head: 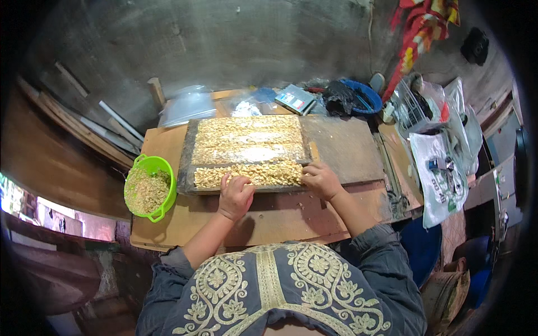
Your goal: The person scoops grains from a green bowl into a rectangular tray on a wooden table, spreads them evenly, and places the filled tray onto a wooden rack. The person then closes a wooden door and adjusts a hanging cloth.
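A loose strip of pale yellow chopped bits [269,172], perhaps nuts or grain, lies along the front of a dark board [187,147]. My left hand [236,195] rests at the strip's front edge with fingers curled; whether it grips any bits cannot be told. At the strip's right end, the bent fingers of my right hand [323,180] touch the bits and the board; their tips are partly hidden. Behind this strip lies a flat, glossy slab of similar bits [248,140], marked by lengthwise lines. A bright green plastic basket [170,197] holds more loose bits [147,191] to the left.
The boards lie on a wooden table [201,229]. Clear plastic sheets [189,105], a box bearing writing [295,99] and a blue basin [365,90] with a black bag stand behind. Plastic bags [439,176] hang at right. Pipes [119,119] lean at left.
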{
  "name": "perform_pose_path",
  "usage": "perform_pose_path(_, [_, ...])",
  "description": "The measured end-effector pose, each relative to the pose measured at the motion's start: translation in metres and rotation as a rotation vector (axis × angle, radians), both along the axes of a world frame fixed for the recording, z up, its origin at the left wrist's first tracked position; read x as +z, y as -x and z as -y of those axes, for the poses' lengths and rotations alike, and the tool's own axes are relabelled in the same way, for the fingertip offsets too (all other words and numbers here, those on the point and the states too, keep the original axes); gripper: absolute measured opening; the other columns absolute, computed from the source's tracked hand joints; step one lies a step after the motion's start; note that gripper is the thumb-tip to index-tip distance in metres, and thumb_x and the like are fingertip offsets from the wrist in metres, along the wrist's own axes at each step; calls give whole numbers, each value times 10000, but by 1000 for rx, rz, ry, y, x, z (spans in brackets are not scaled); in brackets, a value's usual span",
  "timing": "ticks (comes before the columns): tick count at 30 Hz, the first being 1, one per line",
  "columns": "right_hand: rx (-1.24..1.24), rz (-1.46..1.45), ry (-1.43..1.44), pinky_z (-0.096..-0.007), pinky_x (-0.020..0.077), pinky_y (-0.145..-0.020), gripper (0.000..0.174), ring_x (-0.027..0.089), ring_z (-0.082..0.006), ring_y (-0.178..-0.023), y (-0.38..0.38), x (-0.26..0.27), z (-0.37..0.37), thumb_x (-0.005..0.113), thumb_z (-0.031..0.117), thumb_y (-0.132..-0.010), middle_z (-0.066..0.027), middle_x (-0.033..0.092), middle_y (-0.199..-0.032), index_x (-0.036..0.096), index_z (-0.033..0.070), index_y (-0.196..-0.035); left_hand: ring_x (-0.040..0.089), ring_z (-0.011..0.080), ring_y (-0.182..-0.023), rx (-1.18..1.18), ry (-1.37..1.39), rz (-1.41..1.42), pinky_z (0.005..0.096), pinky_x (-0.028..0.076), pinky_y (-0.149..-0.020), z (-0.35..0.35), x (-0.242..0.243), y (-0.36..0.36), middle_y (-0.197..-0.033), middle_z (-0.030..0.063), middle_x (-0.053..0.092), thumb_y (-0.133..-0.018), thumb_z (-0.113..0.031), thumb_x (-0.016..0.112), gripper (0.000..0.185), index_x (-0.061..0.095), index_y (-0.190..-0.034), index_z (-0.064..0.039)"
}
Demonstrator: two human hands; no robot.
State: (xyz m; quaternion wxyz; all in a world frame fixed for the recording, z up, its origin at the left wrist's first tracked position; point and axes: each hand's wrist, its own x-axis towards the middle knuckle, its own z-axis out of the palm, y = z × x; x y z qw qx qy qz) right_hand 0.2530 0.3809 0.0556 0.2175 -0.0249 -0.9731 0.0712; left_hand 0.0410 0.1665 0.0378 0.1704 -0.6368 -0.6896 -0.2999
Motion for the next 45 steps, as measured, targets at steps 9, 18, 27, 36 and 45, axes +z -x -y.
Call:
perform_pose_path(9, [70, 116, 279, -373, 486, -809, 278, 573, -304, -956, 137, 0, 46, 549, 45, -757, -94, 608, -1026, 630, 81, -1021, 550, 194, -909, 164, -1, 74, 474, 317, -935, 44, -16, 18, -890, -4, 556, -667, -82, 666, 187, 584, -816, -159])
perform_pose_path(18, [290, 245, 142, -360, 484, -835, 182, 563, -263, -989, 185, -23, 49, 571, 149, -745, -49, 614, -1071, 643, 101, -905, 542, 193, -955, 155, -2, 91, 468, 299, -959, 56, -22, 21, -909, -5, 542, -670, -112, 668, 172, 586, -813, -157])
perform_pose_path(27, [60, 274, 226, -376, 505, -750, 96, 584, -279, -898, 96, -3, 6, 586, 162, -766, -70, 609, -903, 644, 113, -825, 546, 195, -946, 139, -7, 117, 469, 314, -945, 55, -21, 17, -899, 1, 552, -693, -104, 669, 141, 594, -806, -146])
perform_pose_path(36, [56, 214, 206, -396, 480, -767, 129, 583, -304, -886, 82, 10, 18, 646, 131, -681, -111, 610, -939, 616, 75, -792, 544, 200, -960, 131, 16, 111, 464, 309, -960, 54, -17, 15, -911, 3, 555, -673, -96, 673, 172, 590, -816, -142])
perform_pose_path(45, [175, 258, 3, -364, 424, -863, 119, 543, -198, -1008, 102, -6, 44, 590, 210, -749, -6, 576, -947, 626, 151, -846, 541, 208, -944, 128, 32, 114, 469, 309, -960, 52, -12, 17, -925, 20, 550, -681, -97, 668, 188, 575, -842, -123])
